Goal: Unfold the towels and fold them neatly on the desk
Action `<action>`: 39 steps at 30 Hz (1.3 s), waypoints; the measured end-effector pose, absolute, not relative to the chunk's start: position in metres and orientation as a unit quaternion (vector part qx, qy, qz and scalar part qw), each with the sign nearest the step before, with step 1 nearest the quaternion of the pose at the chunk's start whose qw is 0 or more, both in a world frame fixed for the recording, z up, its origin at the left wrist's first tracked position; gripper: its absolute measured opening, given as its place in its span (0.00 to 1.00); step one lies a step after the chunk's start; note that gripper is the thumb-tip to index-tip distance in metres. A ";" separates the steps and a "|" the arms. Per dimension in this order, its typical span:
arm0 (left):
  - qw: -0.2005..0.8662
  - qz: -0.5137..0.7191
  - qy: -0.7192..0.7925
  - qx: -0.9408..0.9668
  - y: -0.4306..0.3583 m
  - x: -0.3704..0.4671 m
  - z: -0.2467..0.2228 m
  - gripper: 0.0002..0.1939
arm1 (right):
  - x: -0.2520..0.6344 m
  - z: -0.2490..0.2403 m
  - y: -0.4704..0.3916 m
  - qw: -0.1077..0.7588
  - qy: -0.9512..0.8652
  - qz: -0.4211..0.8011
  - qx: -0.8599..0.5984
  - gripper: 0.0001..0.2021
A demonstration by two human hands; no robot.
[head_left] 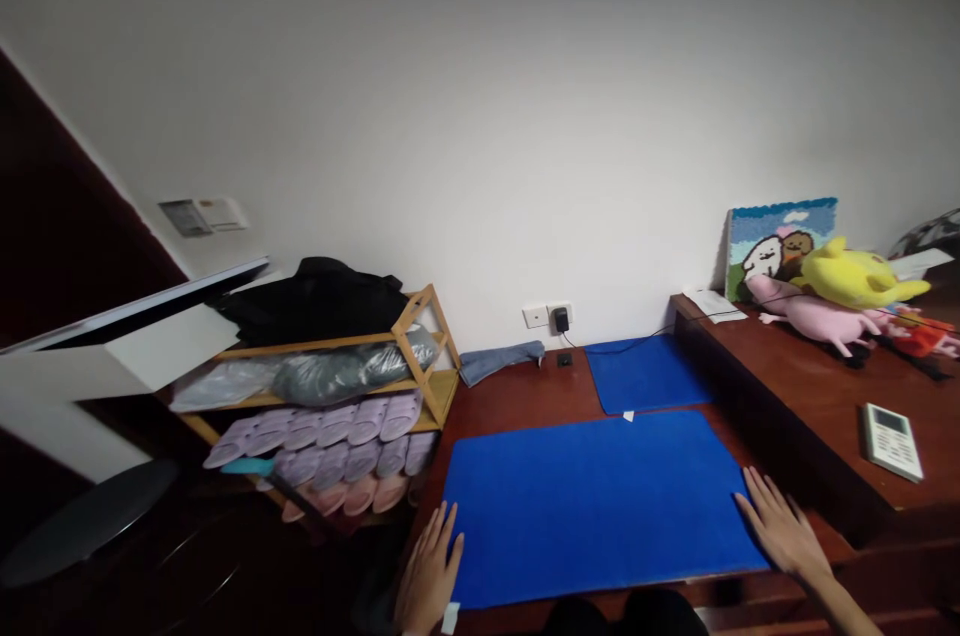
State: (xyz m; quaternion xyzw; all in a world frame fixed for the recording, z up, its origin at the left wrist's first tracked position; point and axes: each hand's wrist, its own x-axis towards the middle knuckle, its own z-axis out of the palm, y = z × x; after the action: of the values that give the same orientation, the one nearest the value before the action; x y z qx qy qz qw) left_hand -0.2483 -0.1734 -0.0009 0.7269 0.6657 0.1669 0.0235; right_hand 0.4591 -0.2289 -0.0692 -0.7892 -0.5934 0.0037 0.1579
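Note:
A blue cloth [600, 506] is spread flat on the reddish-brown wooden table [517, 406]. At its left edge lies my left hand [430, 566], palm down with the fingers stretched out, beside a small white tag [450, 618]. My right hand [782, 526] rests flat at the cloth's right edge, fingers spread, its fingertips touching or close to the border. Neither hand holds anything. Behind the large cloth is a smaller blue cloth [649, 374] with a white tag on its front edge.
A folded grey-blue cloth [502, 360] lies by the wall near a plugged-in black charger [560, 319]. On the raised right surface are plush toys [814, 316], a picture [784, 231] and a white remote [892, 441]. A wooden rack [424, 356] with several slippers [322, 428] stands left.

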 end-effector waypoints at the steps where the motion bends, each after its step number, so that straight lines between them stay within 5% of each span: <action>1: 0.025 0.168 0.667 0.726 -0.174 -0.247 0.000 0.32 | 0.459 -0.069 -0.229 0.154 -0.589 0.009 -0.793 0.42; 16: 0.033 0.156 0.673 0.723 -0.180 -0.241 0.002 0.31 | 0.489 -0.050 -0.216 0.169 -0.570 0.108 -0.796 0.39; 26: 0.042 0.124 0.665 0.735 -0.171 -0.254 -0.003 0.33 | 0.484 0.003 -0.121 0.148 -0.659 0.106 -0.730 0.37; 35: 0.024 0.150 0.679 0.719 -0.159 -0.268 0.005 0.29 | 0.469 -0.039 -0.088 0.164 -0.642 0.067 -0.746 0.32; 39: -0.090 0.145 0.718 0.675 -0.152 -0.217 0.030 0.27 | 0.470 -0.037 -0.085 0.172 -0.620 0.100 -0.759 0.31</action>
State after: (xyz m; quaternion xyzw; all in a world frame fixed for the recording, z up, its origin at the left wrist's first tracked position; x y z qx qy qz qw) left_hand -0.2172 -0.1517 0.0300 0.6748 0.7181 0.1449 -0.0896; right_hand 0.4697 -0.0853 -0.0366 -0.7589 -0.6200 0.1004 0.1720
